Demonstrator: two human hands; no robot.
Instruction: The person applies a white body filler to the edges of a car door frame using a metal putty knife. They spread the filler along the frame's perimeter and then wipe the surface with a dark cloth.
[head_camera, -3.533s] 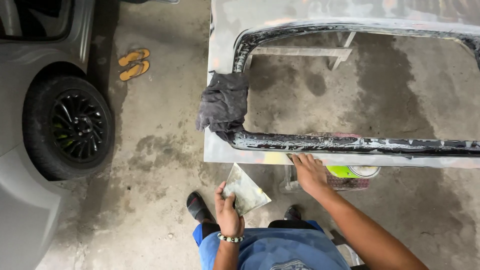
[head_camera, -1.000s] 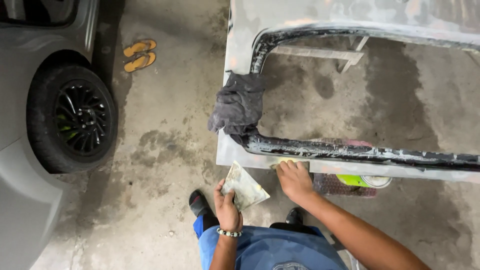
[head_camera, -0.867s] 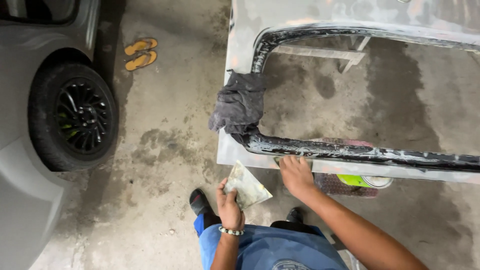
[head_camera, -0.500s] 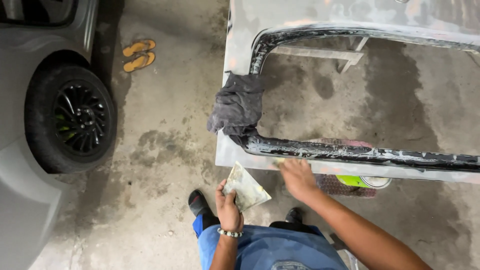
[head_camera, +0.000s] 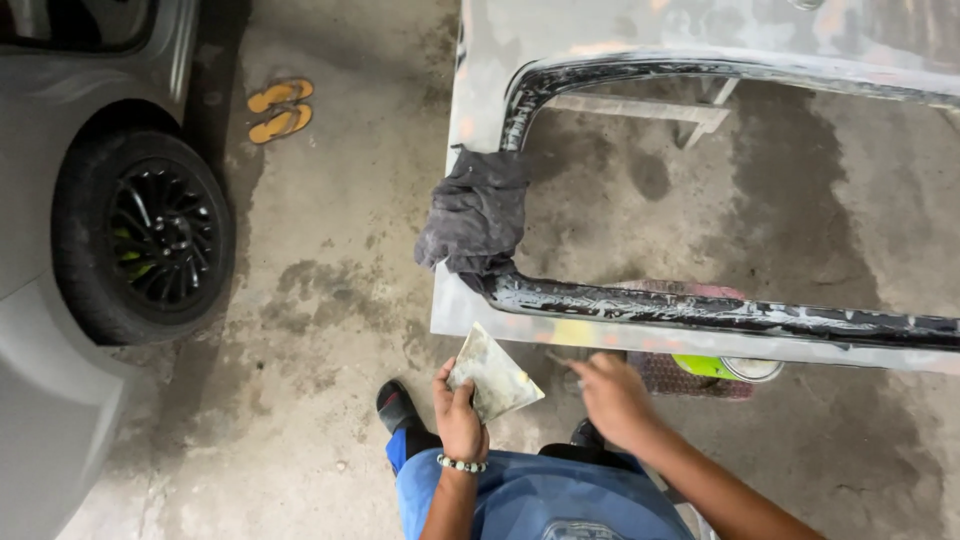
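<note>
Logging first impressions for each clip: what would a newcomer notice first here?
Probably the big grey car body panel with its black-edged opening, top right, a dark rag draped over its corner. Below, the left hand holds a smeared flat board; the right hand hovers beside it. A black car wheel sits left.

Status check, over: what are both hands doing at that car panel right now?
Left hand grips a smeared flat board. Right hand just below the grey panel edge; any tool in it too blurred to tell. Dark rag draped on the panel's corner.
</note>
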